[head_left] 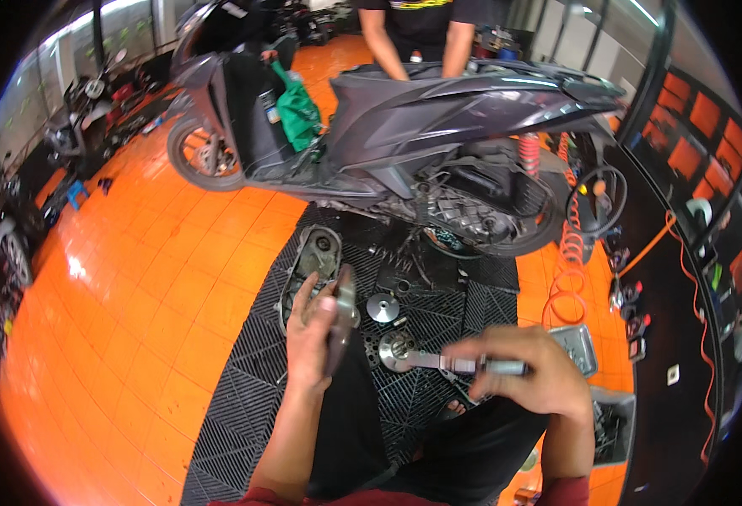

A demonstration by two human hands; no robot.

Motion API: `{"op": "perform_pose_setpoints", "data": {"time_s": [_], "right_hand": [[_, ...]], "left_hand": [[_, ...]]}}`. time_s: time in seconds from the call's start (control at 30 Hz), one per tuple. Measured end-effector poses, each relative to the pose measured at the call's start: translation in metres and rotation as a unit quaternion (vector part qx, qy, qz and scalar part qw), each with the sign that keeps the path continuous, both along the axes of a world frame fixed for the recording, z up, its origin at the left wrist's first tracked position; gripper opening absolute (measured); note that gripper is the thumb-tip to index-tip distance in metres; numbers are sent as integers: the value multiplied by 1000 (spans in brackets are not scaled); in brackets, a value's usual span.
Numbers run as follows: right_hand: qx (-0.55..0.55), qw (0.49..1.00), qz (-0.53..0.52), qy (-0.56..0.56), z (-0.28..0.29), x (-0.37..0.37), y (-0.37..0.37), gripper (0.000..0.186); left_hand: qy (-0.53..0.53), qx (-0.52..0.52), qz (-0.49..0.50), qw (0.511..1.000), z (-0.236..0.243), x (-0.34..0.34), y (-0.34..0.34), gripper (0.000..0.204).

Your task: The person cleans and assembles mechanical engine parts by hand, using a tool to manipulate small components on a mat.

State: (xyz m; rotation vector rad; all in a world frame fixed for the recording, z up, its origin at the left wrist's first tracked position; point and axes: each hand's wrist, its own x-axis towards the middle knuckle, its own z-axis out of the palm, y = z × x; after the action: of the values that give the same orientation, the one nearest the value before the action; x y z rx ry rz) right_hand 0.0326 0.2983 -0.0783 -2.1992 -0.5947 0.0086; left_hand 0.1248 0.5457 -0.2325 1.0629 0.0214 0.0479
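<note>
My left hand (307,341) is closed around the edge of a round metal disc (343,316), which stands nearly edge-on and is smeared by motion. My right hand (529,364) grips a short flat-ended tool (465,364) with a pale end and a dark handle; blur hides its exact kind. The tool points left toward the disc, apart from it. Below and between my hands, a silver cone-shaped pulley plate (383,308) and a second round metal part (394,349) lie on the black ribbed mat (240,405). An engine side cover (317,253) lies beyond my left hand.
A dark scooter (447,110) stands across the far side, its drive side opened. Another person's arms (453,51) reach into its top. Grey trays (575,347) with parts sit at my right. An orange coiled air hose (572,253) hangs near the rear wheel.
</note>
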Motion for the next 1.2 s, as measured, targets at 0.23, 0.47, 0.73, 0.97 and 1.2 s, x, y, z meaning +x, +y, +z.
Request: {"op": "perform_pose_setpoints", "data": {"time_s": [0.23,0.47,0.73,0.97,1.2], "right_hand": [[-54,993,-77,-78,-17,23,-47,47],[51,962,-224,-147,-67,50,-108,51],[101,949,-232,-187,-119,56,-128,56],[102,945,-264,-167,-112,39,-174,49],[-13,926,-358,-121,-124,5,-229,47]], "left_hand": [[-103,-231,-162,954,10,32,-50,66],[-115,19,-210,971,-68,59,-102,63],[98,393,-322,856,-188,39,-316,86],[-57,592,-400,697,-326,6,-561,92],[-277,594,-377,654,-361,-71,-738,104]]}}
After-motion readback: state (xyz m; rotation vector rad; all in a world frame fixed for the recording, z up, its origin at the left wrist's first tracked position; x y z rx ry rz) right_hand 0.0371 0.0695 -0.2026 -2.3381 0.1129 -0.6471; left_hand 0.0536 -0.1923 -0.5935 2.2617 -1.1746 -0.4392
